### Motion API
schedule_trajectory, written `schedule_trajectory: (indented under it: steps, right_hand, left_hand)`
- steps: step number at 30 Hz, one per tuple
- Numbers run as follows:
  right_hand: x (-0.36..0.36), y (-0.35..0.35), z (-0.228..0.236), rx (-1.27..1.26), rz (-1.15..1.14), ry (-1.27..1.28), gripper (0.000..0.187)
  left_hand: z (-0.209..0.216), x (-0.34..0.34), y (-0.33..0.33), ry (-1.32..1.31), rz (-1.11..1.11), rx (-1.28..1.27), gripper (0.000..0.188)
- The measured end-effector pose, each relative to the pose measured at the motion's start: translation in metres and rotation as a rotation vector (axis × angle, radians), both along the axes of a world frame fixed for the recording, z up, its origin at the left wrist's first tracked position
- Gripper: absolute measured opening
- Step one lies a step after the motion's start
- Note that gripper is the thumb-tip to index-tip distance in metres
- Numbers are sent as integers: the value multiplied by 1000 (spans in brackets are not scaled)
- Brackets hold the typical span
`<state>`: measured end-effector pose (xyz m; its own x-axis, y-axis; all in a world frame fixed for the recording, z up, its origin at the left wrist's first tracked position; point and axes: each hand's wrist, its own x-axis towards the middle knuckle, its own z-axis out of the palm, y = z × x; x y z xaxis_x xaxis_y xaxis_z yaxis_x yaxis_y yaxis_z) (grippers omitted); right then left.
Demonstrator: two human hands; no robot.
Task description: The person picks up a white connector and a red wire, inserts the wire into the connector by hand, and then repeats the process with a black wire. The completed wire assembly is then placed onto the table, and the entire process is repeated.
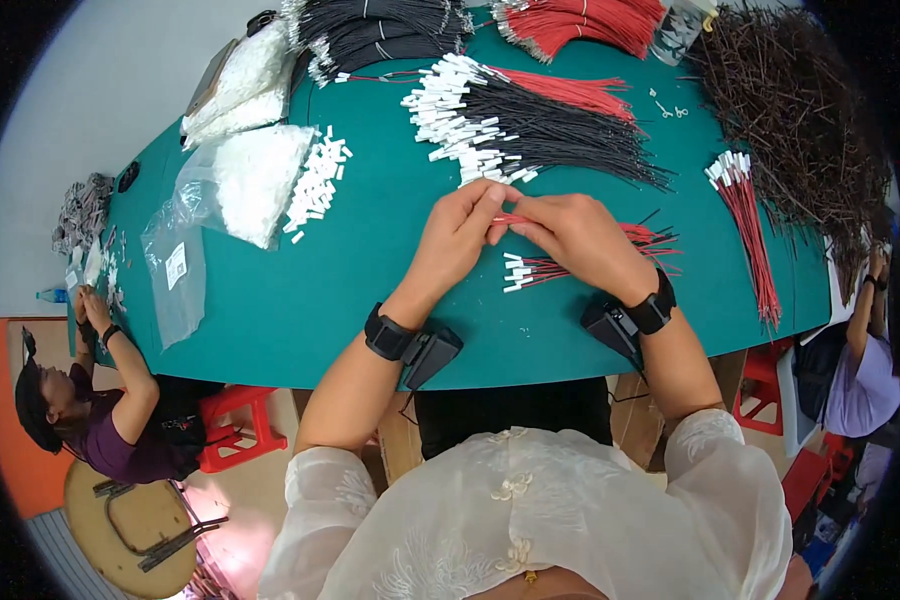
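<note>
My left hand [460, 228] and my right hand [575, 238] meet over the green table, fingers pinched together. Between the fingertips runs a short stretch of red wire [511, 219], which both hands grip; its ends are hidden by the fingers. Below my right hand lies a small bunch of red and black wires [545, 268] with white connectors at the left end, partly covered by that hand. Just beyond my fingers spreads a large pile of black wires [560, 130] with white connectors, red wires [570, 92] along its far side.
Loose white connectors [317, 185] lie beside a clear bag [255, 190] of white parts at left. A bundle of red wires [750, 235] and a brown tangled heap [795, 110] are at right. Black bundles [380, 30] and red bundles [585, 22] sit behind. Other people work at both sides.
</note>
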<state>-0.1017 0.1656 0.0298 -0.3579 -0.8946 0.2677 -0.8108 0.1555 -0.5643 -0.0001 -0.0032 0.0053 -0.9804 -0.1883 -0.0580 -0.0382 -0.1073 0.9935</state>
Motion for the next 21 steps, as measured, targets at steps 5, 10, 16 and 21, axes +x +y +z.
schedule_trajectory:
  steps: [5,10,16,21]
  right_hand:
    - [-11,2,2,9,-70,-47,16]
    - [-15,8,5,94,-132,56,16]
    - [-39,26,2,115,-364,201,21]
    - [-35,21,-2,103,-333,142,23]
  left_hand:
    - [8,2,-1,65,70,-85,20]
    - [0,4,-3,-1,91,-92,22]
    - [8,3,5,278,-89,-747,22]
    - [11,6,8,408,-351,-897,23]
